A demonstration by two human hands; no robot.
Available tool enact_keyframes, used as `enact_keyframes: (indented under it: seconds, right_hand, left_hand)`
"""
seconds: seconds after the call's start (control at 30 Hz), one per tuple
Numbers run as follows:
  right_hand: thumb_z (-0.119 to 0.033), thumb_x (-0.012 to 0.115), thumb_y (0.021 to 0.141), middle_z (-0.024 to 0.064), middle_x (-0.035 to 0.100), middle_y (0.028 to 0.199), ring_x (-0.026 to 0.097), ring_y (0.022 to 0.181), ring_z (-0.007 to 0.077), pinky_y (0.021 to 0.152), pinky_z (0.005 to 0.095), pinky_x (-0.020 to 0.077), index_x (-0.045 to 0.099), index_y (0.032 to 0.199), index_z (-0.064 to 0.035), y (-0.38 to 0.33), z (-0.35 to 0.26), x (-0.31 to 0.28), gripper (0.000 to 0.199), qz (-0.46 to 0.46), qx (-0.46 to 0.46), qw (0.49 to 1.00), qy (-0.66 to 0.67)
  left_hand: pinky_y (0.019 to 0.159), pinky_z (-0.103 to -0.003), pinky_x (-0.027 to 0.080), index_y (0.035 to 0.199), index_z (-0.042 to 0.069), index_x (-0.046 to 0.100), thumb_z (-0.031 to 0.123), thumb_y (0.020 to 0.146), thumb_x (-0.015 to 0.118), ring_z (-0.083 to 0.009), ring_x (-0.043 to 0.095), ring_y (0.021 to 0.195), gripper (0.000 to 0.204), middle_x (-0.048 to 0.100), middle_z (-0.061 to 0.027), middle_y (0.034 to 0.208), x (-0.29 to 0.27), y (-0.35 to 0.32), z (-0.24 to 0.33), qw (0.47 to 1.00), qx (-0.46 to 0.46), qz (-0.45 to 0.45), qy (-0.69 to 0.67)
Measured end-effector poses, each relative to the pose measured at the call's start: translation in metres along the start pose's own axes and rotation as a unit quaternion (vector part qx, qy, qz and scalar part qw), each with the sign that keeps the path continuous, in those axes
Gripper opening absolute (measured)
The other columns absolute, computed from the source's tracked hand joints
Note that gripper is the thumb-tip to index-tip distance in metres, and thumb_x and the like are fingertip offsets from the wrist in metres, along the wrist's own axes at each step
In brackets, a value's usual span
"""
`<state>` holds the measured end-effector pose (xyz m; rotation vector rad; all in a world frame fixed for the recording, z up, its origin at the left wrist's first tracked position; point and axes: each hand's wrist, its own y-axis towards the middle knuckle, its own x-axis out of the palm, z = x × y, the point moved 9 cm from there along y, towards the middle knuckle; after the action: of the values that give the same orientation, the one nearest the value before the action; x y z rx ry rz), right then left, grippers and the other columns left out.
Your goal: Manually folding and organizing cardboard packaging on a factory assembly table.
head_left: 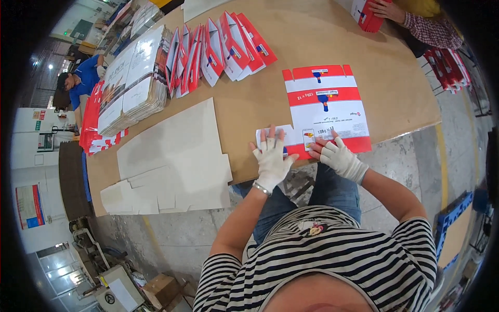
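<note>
A flat red-and-white carton blank (332, 115) lies near the table's front edge, directly before me. My left hand (273, 160), in a white fingerless glove, rests on its narrow left flap with the fingers spread. On the blank's near red edge lies my right hand (339, 158), gloved the same way, its fingers stretched out over the printed panel. Both palms face down, and neither hand is wrapped round anything. Part of the near edge is hidden under the hands.
Several folded red-and-white cartons (213, 49) stand in a row at the far left. Beside them is a tall stack of printed cartons (136, 78). Plain grey cardboard sheets (174, 161) lie left of me. Co-workers stand at the far right, one hand (387, 10) holding a carton, and far left.
</note>
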<state>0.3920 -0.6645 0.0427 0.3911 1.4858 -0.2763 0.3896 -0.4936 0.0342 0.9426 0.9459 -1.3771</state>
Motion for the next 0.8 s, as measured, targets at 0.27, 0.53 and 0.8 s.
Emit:
enact_keyframes:
  seconds: [0.27,0.53,0.8]
  right_hand:
    - [-0.013,0.067,0.076,0.0113,0.060,0.125,0.054,0.120,0.0298,0.104,0.0480,0.0398,0.057,0.129,-0.0089,-0.028,-0.019,-0.047,0.054,0.061,0.177,0.966,0.180]
    - [-0.011,0.062,0.095,0.0064,0.065,0.094,0.059,0.074,0.0117,0.063,0.0267,0.0487,0.048,0.122,0.0012,-0.118,-0.015,0.023,0.033,0.198,0.560,0.456,0.663]
    - [-0.012,0.063,0.088,0.0177,0.069,0.090,0.067,0.077,0.0223,0.070,0.0368,0.0522,0.063,0.119,0.0009,-0.079,0.251,-0.042,0.034,0.205,0.469,0.794,0.327]
  left_hand:
    - [0.116,-0.055,0.020,0.146,0.008,0.043,0.042,0.085,0.068,-0.0371,0.031,0.143,0.074,0.041,-0.0180,0.150,-0.016,0.047,-0.028,0.981,-0.059,0.104,-0.150]
    - [0.118,-0.041,0.022,0.154,-0.002,0.022,0.020,0.091,0.068,-0.0370,0.032,0.143,0.081,0.033,-0.0253,0.153,-0.007,-0.070,0.094,0.895,0.106,-0.003,-0.433]
    - [0.117,-0.060,0.014,0.148,-0.002,0.034,0.044,0.078,0.076,-0.0441,0.019,0.147,0.093,0.023,-0.0261,0.158,-0.102,-0.118,-0.082,0.991,-0.109,0.041,0.066]
